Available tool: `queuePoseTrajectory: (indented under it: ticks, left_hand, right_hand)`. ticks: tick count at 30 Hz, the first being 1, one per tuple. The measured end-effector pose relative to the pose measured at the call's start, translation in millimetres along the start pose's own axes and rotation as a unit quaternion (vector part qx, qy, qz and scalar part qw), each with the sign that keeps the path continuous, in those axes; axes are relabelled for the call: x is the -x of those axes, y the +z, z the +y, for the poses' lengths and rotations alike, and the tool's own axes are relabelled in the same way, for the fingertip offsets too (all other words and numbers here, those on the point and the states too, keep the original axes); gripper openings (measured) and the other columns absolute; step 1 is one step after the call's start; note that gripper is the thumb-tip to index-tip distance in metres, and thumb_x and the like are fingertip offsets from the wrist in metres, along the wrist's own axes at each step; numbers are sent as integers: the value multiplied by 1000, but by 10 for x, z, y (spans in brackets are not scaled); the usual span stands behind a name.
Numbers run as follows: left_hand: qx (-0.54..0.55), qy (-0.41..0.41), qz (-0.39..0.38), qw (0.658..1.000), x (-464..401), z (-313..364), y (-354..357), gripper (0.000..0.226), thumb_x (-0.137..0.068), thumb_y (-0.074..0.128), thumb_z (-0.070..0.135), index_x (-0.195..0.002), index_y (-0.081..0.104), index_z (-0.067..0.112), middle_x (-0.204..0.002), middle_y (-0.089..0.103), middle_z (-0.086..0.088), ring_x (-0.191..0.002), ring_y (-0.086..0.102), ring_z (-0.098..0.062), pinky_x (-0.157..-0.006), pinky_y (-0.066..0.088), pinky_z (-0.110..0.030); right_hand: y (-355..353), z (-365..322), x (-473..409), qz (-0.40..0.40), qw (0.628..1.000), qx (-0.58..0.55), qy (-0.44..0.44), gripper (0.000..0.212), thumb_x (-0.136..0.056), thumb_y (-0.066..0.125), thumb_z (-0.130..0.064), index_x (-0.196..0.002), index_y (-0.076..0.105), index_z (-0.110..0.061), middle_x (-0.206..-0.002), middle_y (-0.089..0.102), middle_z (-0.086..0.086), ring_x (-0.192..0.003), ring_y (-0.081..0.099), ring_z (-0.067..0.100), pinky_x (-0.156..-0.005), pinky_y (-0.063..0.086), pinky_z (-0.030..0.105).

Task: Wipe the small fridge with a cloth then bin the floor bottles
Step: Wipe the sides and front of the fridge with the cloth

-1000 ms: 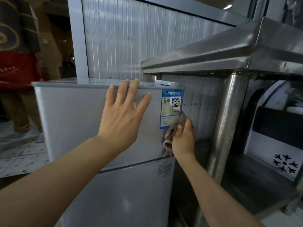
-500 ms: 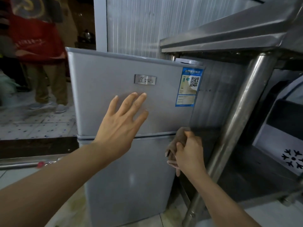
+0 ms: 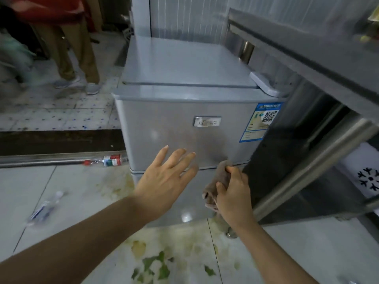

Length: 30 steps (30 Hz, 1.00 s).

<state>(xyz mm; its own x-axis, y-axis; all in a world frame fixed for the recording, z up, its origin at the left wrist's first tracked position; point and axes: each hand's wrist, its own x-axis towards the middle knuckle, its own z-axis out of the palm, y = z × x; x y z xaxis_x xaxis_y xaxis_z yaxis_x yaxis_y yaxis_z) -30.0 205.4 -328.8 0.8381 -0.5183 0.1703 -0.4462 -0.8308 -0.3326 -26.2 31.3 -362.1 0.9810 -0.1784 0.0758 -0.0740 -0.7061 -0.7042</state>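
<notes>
Head view: right hand [image 3: 233,193] grips cloth [image 3: 220,181] at fridge [image 3: 174,124].

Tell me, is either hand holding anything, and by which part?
The right hand grips a bunched brown cloth around its middle. The left hand holds nothing, fingers spread.

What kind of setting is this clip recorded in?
Probably a commercial kitchen or food stall's back area: a stainless steel prep table stands beside the small fridge, and vegetable scraps and a discarded bottle lie on the tiled floor.
</notes>
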Motion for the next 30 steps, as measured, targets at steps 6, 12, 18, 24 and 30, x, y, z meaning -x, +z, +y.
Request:
queuePoseTrajectory:
  ticks: [6, 12, 18, 24, 30]
  left_hand:
    - [81, -10, -80, 993, 193, -209, -622, 71, -51, 81, 12, -119, 61, 12, -130, 56, -14, -115, 55, -33, -95, 46, -51]
    - [130, -50, -164, 976, 397, -800, -1359, 76, -48, 82, 13, -120, 59, 16, -125, 59, -10, -108, 58, -29, -85, 52, -41]
    - [158, -56, -163, 972, 496, -1479, -1997, 75, -73, 65, 7, -139, 31, 20, -143, 38, -4, -124, 41, -25, -99, 38, -37]
    - [157, -47, -138, 977, 555, -2026, -2485, 72, -81, 61, 9, -141, 25, 24, -144, 37, 1, -128, 38, -19, -103, 34, -34]
    - [139, -41, -153, 978, 558, -2306, -2849, 66, -82, 58, 8, -139, 29, 22, -142, 39, 0, -128, 39, -21, -104, 33, -35]
  right_hand:
    - [-493, -593, 172, -75, 995, 50, 38, 43, -93, 56, -14, -133, 44, -19, -134, 39, 3, -113, 51, 17, -97, 40, 27]
    - [-960, -1459, 227, -135, 987, 81, 10, 43, -92, 58, -15, -133, 44, -20, -130, 40, 3, -110, 54, 16, -98, 41, 24]
    - [-1407, -2433, 145, -151, 983, 103, -10, 42, -93, 57, -14, -133, 44, -18, -129, 42, 3, -113, 53, 17, -99, 46, 28]
    - [-1726, -3090, 88, -155, 982, 105, -23, 40, -96, 50, -10, -135, 44, -15, -130, 40, 6, -114, 51, 18, -103, 42, 27]
    - [-1942, -3308, 86, -151, 985, 81, 7, 39, -97, 49, -12, -135, 43, -14, -129, 38, 7, -109, 52, 17, -93, 43, 21]
